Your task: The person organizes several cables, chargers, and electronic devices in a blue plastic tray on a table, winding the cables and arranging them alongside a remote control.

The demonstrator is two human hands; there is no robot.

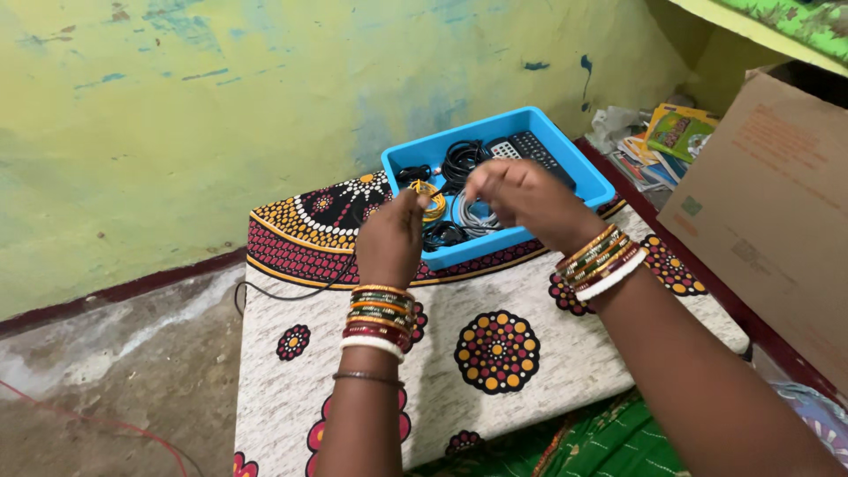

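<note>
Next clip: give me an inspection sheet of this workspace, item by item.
Surface: low table under a white cloth with round flower prints.
Job's things: blue plastic tray holding a black remote control; small yellow wire coil at the left hand.
Clutter: books and papers; brown cardboard box.
Grips: left hand pinches the yellow coil; right hand closed above the tray, contents unclear.
Cables: black and grey coiled cables in the tray.
Surroundings: yellow-green painted wall; concrete floor.
</note>
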